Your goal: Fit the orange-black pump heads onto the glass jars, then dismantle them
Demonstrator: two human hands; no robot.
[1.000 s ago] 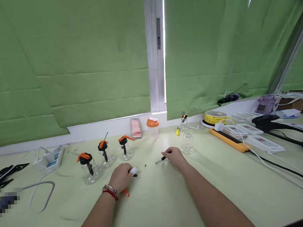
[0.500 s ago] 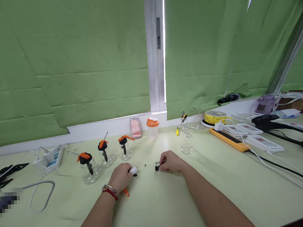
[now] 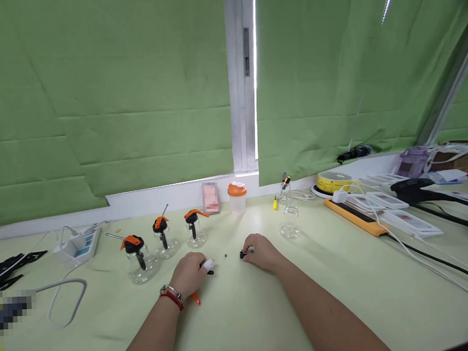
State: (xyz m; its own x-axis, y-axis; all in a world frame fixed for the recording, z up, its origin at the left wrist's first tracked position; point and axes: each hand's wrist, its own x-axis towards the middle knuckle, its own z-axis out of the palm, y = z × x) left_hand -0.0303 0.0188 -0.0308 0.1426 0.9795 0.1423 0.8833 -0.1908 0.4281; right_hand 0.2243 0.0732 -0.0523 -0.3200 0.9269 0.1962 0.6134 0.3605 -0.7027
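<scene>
A small black part (image 3: 242,254) and a coil spring (image 3: 251,250) are pinched in the right hand (image 3: 261,252), low over the tabletop (image 3: 239,318). A black-and-orange piece (image 3: 196,298), mostly hidden, is gripped beneath the curled left hand (image 3: 188,275). Between the hands, a tiny brown bit (image 3: 226,255) is seen. An open glass bottle (image 3: 290,231) is placed beyond the right hand.

I've got bottles (image 3: 164,238) at eleven o'clock, cup (image 3: 238,201) at twelve, glass flask (image 3: 290,231) at one, socket strip (image 3: 89,243) at ten.
</scene>
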